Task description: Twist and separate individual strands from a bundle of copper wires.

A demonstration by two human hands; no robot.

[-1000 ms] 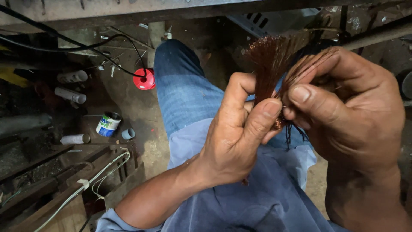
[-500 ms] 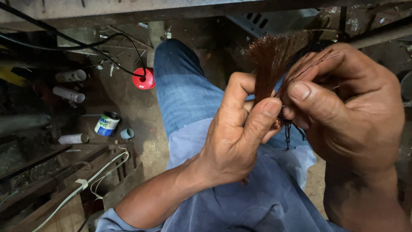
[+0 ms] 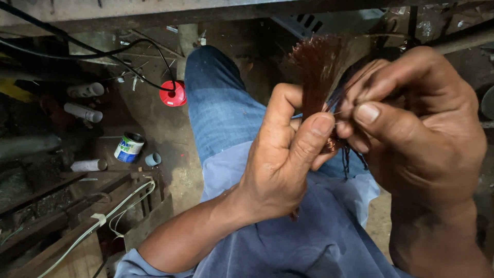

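My left hand [image 3: 280, 159] grips a bundle of fine copper wire strands [image 3: 318, 69] that fans out upward like a brush above my thumb. My right hand [image 3: 417, 128] is close against it on the right, its thumb and fingers pinching a few thin strands at the side of the bundle. Some dark strands hang down below my right hand. Both hands are held over my lap, above my blue jeans leg [image 3: 218, 108] and light blue shirt.
On the dirty floor to the left lie a red round cap [image 3: 173, 95] with a black cable, a small blue-and-white tin [image 3: 128, 146], grey pipe pieces [image 3: 85, 91] and a white cable [image 3: 103, 221] over wooden boards. A bench edge runs along the top.
My right thumb has shifted slightly along the strands; the hands and the wire bundle stay in nearly the same place.
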